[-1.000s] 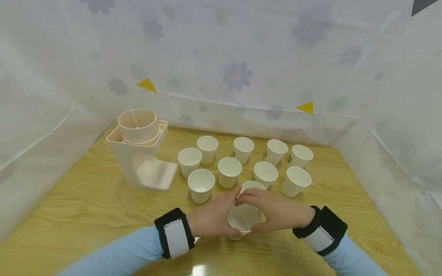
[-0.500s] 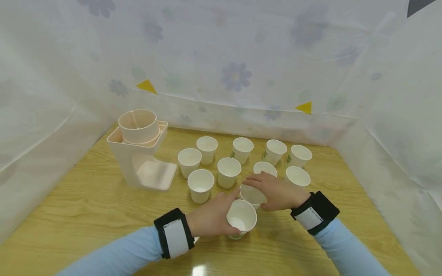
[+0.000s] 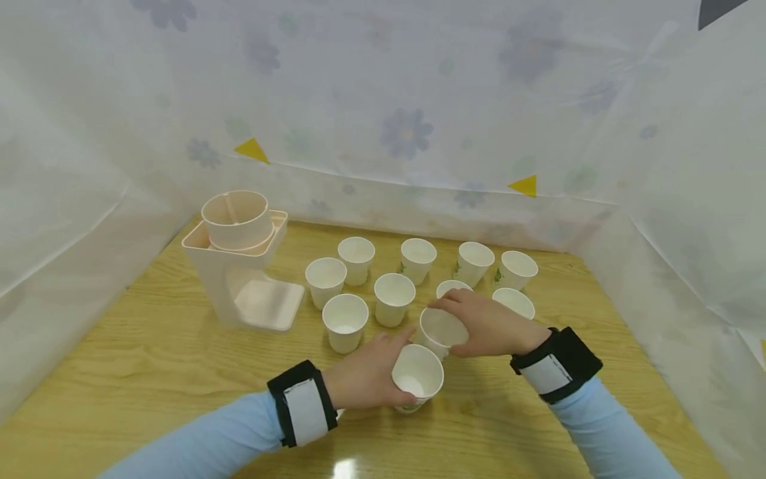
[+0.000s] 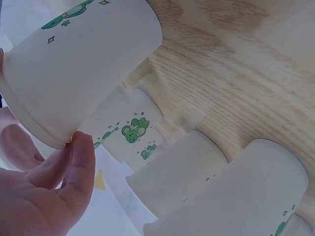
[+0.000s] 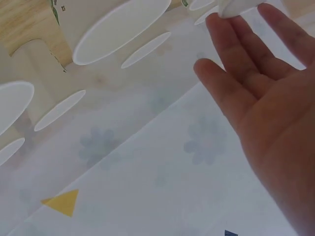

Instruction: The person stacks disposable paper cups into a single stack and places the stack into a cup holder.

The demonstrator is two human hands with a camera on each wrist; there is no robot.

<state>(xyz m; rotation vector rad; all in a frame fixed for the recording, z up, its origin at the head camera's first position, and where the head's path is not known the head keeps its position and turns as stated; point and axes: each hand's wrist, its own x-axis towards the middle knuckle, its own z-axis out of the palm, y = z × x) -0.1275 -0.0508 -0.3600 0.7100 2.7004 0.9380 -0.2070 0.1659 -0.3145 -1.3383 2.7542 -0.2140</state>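
Observation:
Near the front of the wooden table, my left hand grips a white paper cup by its rim. The left wrist view shows green cartoon print on this paper cup, with thumb and fingertips at its rim. Just behind it, my right hand holds a second paper cup by the rim, fingers on its far side and thumb on the near side. In the right wrist view only a bit of that cup shows between the fingers of my right hand. The two cups are very close together; whether they touch is unclear.
Several more white paper cups stand upright in loose rows beyond my hands. A cream dispenser-like device with a round top and flat base stands at the left. Translucent flowered sheeting walls the wooden table.
My right hand has left the front cup's rim, moved back to the cup behind it, and taken hold of that one, shifting it slightly right. My left hand stays on the front cup.

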